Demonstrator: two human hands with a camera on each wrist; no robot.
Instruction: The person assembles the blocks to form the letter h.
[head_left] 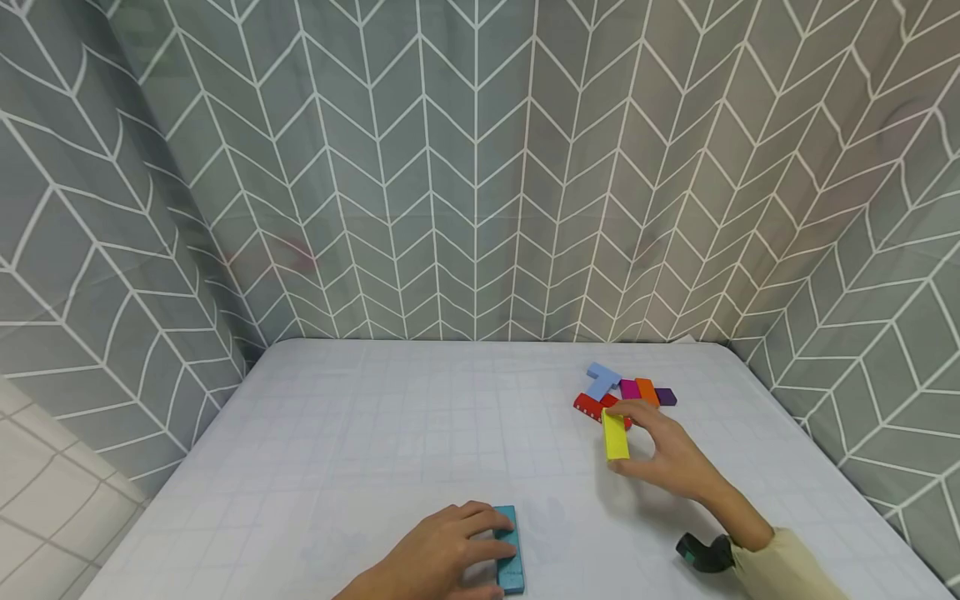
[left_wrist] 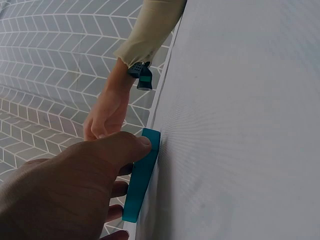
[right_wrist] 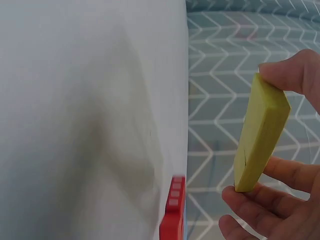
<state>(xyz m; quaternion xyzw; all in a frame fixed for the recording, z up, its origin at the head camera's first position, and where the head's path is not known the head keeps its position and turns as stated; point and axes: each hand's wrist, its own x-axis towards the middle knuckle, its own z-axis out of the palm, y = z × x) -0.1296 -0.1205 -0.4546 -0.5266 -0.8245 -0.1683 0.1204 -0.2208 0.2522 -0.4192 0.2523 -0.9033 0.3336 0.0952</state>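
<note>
Currently, the right hand pinches a yellow block end to end near red pieces. The left hand, partly curled, grips a teal block.

Grey chevron-patterned curtains behind and beside a white table, pale tiles lower left.

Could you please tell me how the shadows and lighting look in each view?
Head: bright, with a soft shadow on the table near the yellow block; left wrist: dimmer, with a shadow beside the teal block; right wrist: broad, blurry-edged shadows.
</note>
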